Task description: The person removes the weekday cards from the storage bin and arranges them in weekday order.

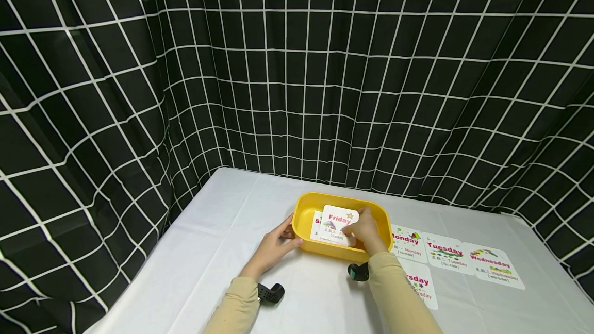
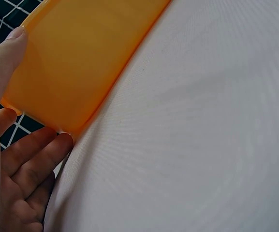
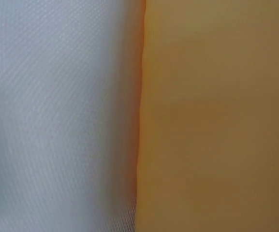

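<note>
Around the yellow plastic tub (image 1: 325,249), left hand (image 1: 273,248) grips; right hand (image 1: 364,231) pinches a square white card (image 1: 336,224); loosening could drop it.

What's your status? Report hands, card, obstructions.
Left hand holding yellow tub. Right hand pinching Friday card. Another card partly hidden behind it. Nothing seen blocking.

This was a curtained-off booth. Black gridded cloth (image 1: 287,79) hung around a white-covered tabletop (image 1: 223,215) on three sides.
</note>
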Available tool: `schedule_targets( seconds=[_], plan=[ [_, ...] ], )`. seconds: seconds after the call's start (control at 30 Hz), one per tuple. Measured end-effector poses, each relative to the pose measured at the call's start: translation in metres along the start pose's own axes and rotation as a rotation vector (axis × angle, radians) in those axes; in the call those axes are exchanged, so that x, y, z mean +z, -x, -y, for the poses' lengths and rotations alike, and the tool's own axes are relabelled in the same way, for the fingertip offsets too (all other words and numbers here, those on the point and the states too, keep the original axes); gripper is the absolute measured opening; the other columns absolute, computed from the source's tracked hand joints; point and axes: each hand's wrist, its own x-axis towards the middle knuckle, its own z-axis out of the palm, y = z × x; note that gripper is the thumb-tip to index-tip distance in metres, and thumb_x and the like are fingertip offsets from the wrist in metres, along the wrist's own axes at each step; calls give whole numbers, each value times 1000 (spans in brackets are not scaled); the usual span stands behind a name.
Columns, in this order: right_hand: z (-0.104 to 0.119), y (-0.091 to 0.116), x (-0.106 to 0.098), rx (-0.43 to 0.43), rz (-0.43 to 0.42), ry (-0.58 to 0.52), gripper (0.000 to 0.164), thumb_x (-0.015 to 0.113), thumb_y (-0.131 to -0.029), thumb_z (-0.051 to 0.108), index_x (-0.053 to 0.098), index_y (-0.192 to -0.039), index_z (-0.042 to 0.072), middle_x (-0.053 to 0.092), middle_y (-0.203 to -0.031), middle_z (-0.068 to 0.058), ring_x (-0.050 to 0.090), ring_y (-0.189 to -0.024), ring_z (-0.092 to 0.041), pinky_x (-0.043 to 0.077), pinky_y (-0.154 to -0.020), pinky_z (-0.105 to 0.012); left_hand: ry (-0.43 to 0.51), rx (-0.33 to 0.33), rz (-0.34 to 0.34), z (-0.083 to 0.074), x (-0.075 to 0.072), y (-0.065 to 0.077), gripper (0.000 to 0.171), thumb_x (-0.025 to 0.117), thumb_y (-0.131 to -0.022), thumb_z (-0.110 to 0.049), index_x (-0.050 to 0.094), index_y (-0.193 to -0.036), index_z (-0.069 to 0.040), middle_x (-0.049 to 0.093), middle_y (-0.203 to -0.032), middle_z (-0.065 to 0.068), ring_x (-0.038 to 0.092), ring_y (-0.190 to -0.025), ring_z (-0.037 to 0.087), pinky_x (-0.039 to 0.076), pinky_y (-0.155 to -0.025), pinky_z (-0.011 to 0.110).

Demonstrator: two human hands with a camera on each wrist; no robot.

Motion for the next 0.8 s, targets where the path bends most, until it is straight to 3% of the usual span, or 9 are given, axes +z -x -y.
schedule_targets(
  seconds=[0.27,0.63,0.8],
  plan=[
    [3,2,-3,-10,-50,8,74,74,-68,-5,29,-127,-4,44,-116,-30,39,-100,-39,37,-89,-44,14,11,1,-4,-1,0,78,66,-81,-50,31,-146,-24,61,-114,-2,56,-97,9,33,-98,46],
    [4,2,-8,-4,-85,-43,75,73,-71,-6,31,-133,0,48,-114,-26,50,-88,-34,46,-60,-27,9,8,2,-2,0,-1,78,66,-80,-51,31,-146,-27,62,-112,-7,56,-96,8,34,-98,45],
    [5,5,-11,-33,-71,-52,69,68,-75,-7,31,-133,-1,46,-124,-27,47,-98,-34,47,-77,-35,3,7,-2,-2,0,-1,78,65,-80,-52,32,-145,-28,61,-112,-9,56,-96,7,32,-99,45]
  ],
)
